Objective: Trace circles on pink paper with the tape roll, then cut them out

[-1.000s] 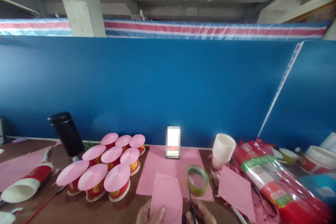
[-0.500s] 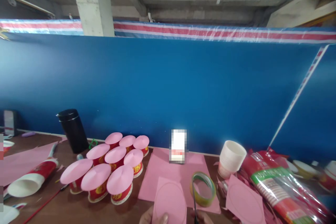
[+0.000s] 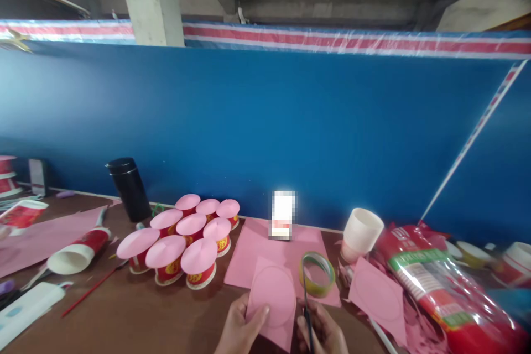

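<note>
The left hand (image 3: 238, 329) grasps a pink paper card (image 3: 272, 301) near its lower left edge, thumb pressed flat on the face and fingers curled beneath. The right hand (image 3: 328, 332) is closed around a pair of black scissors (image 3: 307, 321), fingers bent around the handles, the slim blades pointing away from the body; whether they touch the card cannot be told.

The card is smooth, matte and tilted, with a thin circle drawn on it. It is held above the table (image 3: 166, 318), in front of the person, its top overlapping a larger flat pink sheet (image 3: 251, 251) in view. A glossy yellow-green tape roll (image 3: 321, 291) lies on that sheet, behind the scissors.

To the left stand 9 red paper cups (image 3: 201, 277) with gold print, each topped by a shallow pink cone (image 3: 199, 256). To the right are a stack of white cups (image 3: 360, 232), another circle-marked card (image 3: 377, 298) and a crinkled, shiny red plastic package (image 3: 431, 274).

Both hands are low and side by side, just apart, thumbs uppermost.
</note>
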`<state>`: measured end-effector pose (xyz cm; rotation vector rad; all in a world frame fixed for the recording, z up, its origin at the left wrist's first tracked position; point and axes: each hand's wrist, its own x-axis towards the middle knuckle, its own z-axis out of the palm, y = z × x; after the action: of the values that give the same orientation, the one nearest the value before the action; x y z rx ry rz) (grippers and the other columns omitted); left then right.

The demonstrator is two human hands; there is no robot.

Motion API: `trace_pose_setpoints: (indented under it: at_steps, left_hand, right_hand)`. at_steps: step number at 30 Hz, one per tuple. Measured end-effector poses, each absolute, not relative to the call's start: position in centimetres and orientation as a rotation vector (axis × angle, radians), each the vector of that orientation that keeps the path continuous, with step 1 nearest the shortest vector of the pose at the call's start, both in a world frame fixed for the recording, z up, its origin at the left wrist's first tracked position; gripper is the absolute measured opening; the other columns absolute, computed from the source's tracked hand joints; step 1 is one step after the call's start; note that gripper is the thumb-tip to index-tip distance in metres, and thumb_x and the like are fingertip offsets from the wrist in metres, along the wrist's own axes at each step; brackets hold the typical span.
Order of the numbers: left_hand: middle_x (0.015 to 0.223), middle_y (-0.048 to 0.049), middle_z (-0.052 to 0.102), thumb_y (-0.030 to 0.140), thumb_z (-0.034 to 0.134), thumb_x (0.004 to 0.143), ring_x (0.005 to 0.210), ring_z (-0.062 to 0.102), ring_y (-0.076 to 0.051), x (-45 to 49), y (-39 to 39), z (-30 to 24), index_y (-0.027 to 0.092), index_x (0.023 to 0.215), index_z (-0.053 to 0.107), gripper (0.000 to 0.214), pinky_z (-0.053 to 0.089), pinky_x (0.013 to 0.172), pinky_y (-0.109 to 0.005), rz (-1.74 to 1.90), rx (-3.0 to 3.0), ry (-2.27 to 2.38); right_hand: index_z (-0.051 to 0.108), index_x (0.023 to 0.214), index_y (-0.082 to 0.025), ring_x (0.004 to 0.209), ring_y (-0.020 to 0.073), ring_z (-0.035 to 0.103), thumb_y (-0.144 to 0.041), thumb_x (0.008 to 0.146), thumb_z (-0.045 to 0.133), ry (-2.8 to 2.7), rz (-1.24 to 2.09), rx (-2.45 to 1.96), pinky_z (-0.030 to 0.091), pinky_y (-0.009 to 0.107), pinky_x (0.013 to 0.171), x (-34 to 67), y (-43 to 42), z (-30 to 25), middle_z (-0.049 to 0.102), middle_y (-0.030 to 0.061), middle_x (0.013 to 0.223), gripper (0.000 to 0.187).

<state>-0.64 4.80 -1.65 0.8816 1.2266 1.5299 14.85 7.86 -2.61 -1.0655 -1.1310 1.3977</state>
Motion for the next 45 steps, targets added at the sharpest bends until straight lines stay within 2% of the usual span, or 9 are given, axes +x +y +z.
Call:
trace_pose_setpoints:
  at_steps: [6,12,19,23,27,31,37,42,45]
  left_hand:
    - [0.062,-0.0064,0.061,0.049,0.066,0.063,0.059,0.053,-0.016,-0.5,4.7,-1.5,0.009,0.074,0.066,0.042,0.043,0.055,-0.026,1.547,0.940,1.243]
    - [0.063,-0.0072,0.062,0.047,0.067,0.063,0.061,0.055,-0.019,-0.6,4.9,-2.3,0.009,0.072,0.065,0.039,0.043,0.057,-0.028,1.538,0.970,1.214]
    - [0.066,-0.0066,0.062,0.042,0.065,0.068,0.063,0.055,-0.017,-0.9,4.3,-0.9,0.008,0.077,0.065,0.035,0.042,0.059,-0.026,1.486,1.027,1.225]
    - [0.069,-0.0069,0.064,0.041,0.064,0.070,0.064,0.055,-0.016,-0.9,4.0,-0.6,0.008,0.081,0.065,0.035,0.042,0.058,-0.025,1.476,1.033,1.247]
    - [0.073,-0.0079,0.065,0.039,0.063,0.072,0.067,0.057,-0.018,-0.9,3.8,-0.7,0.007,0.085,0.064,0.034,0.044,0.063,-0.026,1.458,1.066,1.213]
    - [0.075,-0.0066,0.065,0.035,0.062,0.072,0.074,0.058,-0.019,-0.7,3.6,-0.4,0.008,0.091,0.064,0.033,0.045,0.068,-0.027,1.389,1.193,1.184]
    - [0.067,-0.0023,0.062,0.031,0.064,0.069,0.063,0.053,-0.015,-0.6,3.2,-0.2,0.009,0.076,0.065,0.023,0.041,0.059,-0.023,1.237,1.378,1.170]
    - [0.072,-0.0033,0.065,0.029,0.062,0.070,0.068,0.056,-0.018,-0.9,3.2,0.3,0.008,0.083,0.067,0.025,0.042,0.062,-0.024,1.114,1.428,1.139]
    - [0.082,-0.0045,0.067,0.027,0.063,0.069,0.078,0.058,-0.021,-1.0,3.3,0.7,0.011,0.088,0.067,0.026,0.044,0.069,-0.026,1.189,1.454,1.183]
  right_hand:
    - [0.064,0.087,-0.015,0.038,0.0078,0.040,-0.051,0.056,0.074,-1.107,1.395,-1.039,0.033,0.018,0.035,14.9,7.7,-2.3,0.050,-0.0032,0.049,0.049]
    - [0.063,0.084,-0.015,0.036,0.0069,0.039,-0.057,0.055,0.071,-1.101,1.413,-1.012,0.034,0.018,0.035,14.7,8.1,-3.1,0.049,-0.0038,0.046,0.053]
    - [0.062,0.082,-0.015,0.042,0.0089,0.045,-0.047,0.060,0.073,-1.200,1.414,-0.967,0.036,0.019,0.038,15.5,7.3,-0.1,0.053,-0.0032,0.052,0.040]
    - [0.060,0.078,-0.015,0.041,0.0102,0.047,-0.050,0.063,0.069,-1.196,1.391,-1.023,0.029,0.017,0.034,16.4,7.6,0.1,0.051,-0.0036,0.050,0.039]
    - [0.058,0.089,-0.017,0.047,0.0117,0.051,-0.042,0.060,0.074,-1.110,1.341,-0.992,0.034,0.018,0.038,16.7,7.9,-0.5,0.054,-0.0040,0.054,0.042]
    - [0.059,0.091,-0.019,0.051,0.0113,0.049,-0.038,0.057,0.078,-1.088,1.283,-0.910,0.038,0.020,0.044,17.0,7.9,-0.3,0.061,-0.0013,0.066,0.044]
    - [0.062,0.095,-0.019,0.064,0.0143,0.053,-0.041,0.060,0.076,-1.140,1.281,-0.839,0.042,0.023,0.056,17.2,7.9,0.2,0.063,0.0005,0.074,0.043]
    - [0.062,0.093,-0.019,0.065,0.0144,0.053,-0.041,0.061,0.075,-1.088,1.350,-0.857,0.042,0.023,0.055,17.3,8.0,-0.2,0.063,0.0014,0.078,0.042]
    - [0.061,0.093,-0.020,0.063,0.0143,0.054,-0.041,0.060,0.076,-1.091,1.370,-0.865,0.041,0.023,0.054,17.3,8.2,-0.4,0.063,0.0000,0.073,0.042]
